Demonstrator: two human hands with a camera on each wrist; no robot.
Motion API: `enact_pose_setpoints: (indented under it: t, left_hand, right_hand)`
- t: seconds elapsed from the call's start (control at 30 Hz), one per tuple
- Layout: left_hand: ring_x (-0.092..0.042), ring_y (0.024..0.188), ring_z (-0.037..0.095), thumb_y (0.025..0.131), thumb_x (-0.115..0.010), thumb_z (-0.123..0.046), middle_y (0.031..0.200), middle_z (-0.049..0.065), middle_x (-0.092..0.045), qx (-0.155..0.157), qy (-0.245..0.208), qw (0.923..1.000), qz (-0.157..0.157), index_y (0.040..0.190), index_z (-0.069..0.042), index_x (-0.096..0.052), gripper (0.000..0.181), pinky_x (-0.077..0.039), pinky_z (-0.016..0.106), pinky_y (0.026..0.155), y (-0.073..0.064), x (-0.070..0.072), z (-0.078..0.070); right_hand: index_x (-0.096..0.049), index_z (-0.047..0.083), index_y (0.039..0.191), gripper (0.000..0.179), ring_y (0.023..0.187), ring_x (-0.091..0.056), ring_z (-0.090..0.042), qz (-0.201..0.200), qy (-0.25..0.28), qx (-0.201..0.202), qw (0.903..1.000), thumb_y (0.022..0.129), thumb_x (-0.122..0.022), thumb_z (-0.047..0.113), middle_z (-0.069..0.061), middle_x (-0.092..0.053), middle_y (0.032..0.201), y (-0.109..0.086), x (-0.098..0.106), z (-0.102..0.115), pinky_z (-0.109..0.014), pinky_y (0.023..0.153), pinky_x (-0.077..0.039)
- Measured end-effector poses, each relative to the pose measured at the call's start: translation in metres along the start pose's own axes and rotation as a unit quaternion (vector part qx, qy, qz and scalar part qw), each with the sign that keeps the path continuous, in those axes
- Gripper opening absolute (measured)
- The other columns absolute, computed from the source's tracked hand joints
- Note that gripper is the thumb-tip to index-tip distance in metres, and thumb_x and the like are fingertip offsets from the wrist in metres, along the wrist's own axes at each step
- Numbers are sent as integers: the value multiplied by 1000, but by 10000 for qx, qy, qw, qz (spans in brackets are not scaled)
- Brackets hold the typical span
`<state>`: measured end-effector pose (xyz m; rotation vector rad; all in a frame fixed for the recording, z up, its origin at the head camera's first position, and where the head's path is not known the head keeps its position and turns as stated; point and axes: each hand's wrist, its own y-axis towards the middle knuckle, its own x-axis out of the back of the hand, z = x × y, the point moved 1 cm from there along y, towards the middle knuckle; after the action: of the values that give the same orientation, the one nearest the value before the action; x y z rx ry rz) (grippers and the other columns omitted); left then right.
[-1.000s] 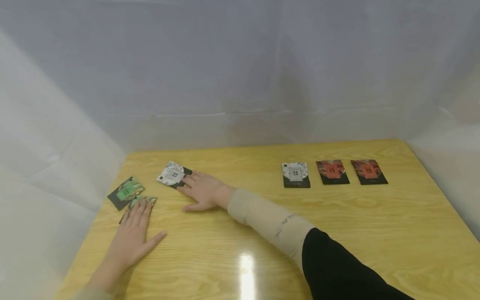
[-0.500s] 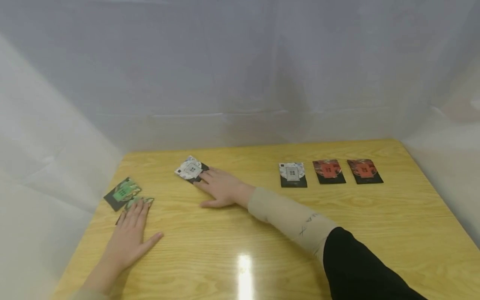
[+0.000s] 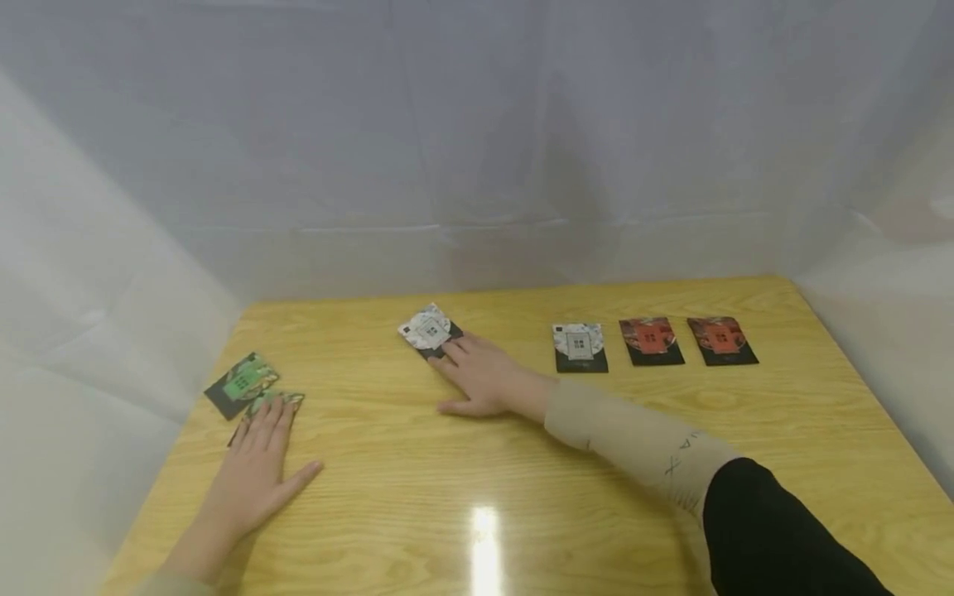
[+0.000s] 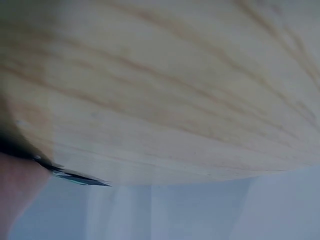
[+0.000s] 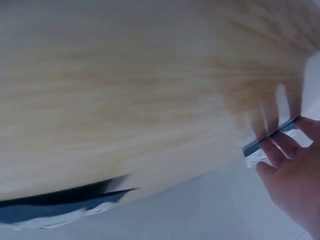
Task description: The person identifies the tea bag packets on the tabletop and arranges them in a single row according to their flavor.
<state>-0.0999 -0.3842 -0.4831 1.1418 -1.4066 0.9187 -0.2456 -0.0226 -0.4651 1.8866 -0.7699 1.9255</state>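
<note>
My right hand [image 3: 483,377] lies palm down, its straight fingers pressing the black lower part of a white-and-black packet [image 3: 431,328] on the table. The packet sits tilted near the back edge, left of the middle; fingertips cover one corner. In the right wrist view, the fingers [image 5: 285,147] rest along that packet's near edge. My left hand [image 3: 249,476] is flat at the left, fingers straight and thumb spread, over a green-and-black packet [image 3: 292,401] that it mostly hides. Just beyond lies another green packet [image 3: 242,385], turned at an angle. In the left wrist view a dark packet edge [image 4: 80,178] shows by the hand.
A second white-and-black packet [image 3: 580,348] and two red-and-black packets, one [image 3: 652,341] beside the other [image 3: 722,340], stand in a row at the back right. The wooden table [image 3: 387,497] is bordered by pale sheeting [image 3: 343,149] behind and at both sides.
My right hand has slid the white-and-black packet to the right across the table, toward the row of packets. The left hand stays in place on the green packet.
</note>
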Motion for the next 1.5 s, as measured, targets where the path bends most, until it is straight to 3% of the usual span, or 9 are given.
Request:
enact_pose_setpoints:
  t: [0.33, 0.63, 0.77, 0.93, 1.2, 1.5]
  left_hand:
    - [-18, 158, 59, 103, -61, -53, 170, 38, -20, -32, 58, 9999, -90, 167, 7, -14, 99, -8, 74, 129, 0, -1, 1]
    - [-19, 158, 59, 103, -61, -54, 170, 38, -20, -17, 61, 9999, -114, 167, 6, -15, 99, -9, 74, 129, 1, -3, 1]
    - [-18, 158, 59, 103, -61, -54, 170, 38, -19, -8, 52, 9999, -105, 167, 6, -14, 99, -7, 74, 129, 0, -3, 1]
    - [-17, 158, 59, 104, -60, -53, 170, 38, -19, -21, 7, 10000, -81, 167, 7, -14, 99, -6, 75, 129, 0, -1, 0]
    - [-19, 157, 60, 104, -61, -52, 169, 39, -21, -93, 23, 9997, -203, 166, 9, -16, 98, -8, 76, 128, 0, -1, 0]
    - [-17, 159, 59, 104, -59, -54, 171, 38, -19, -22, 41, 10000, -80, 167, 6, -14, 98, -8, 75, 128, 0, -4, 2]
  right_hand:
    - [-31, 12, 168, 92, 157, -38, -37, 30, -13, -352, 9994, 104, -34, 77, -19, -41, 168, -40, -3, -11, -51, 135, -23]
    - [-35, 9, 166, 90, 150, -47, -36, -16, -211, -549, 9983, 104, -39, 73, -20, -49, 160, -67, -3, -4, -53, 131, -32]
    - [-33, 11, 167, 87, 153, -44, -37, 65, -224, -730, 9971, 105, -39, 72, -21, -45, 165, -74, -5, 0, -54, 132, -30]
    - [-28, 12, 169, 84, 160, -33, -39, 26, 126, -875, 9961, 107, -38, 68, -22, -32, 172, -80, -6, 0, -56, 134, -24]
    - [-25, 11, 170, 83, 164, -24, -40, -552, 187, -374, 9976, 108, -45, 63, -22, -23, 176, -75, 3, -25, -54, 135, -22]
    - [-22, 17, 171, 73, 168, -9, -33, -341, 491, 592, 9965, 112, -40, 57, -12, -10, 181, -59, -3, -59, -51, 138, -9]
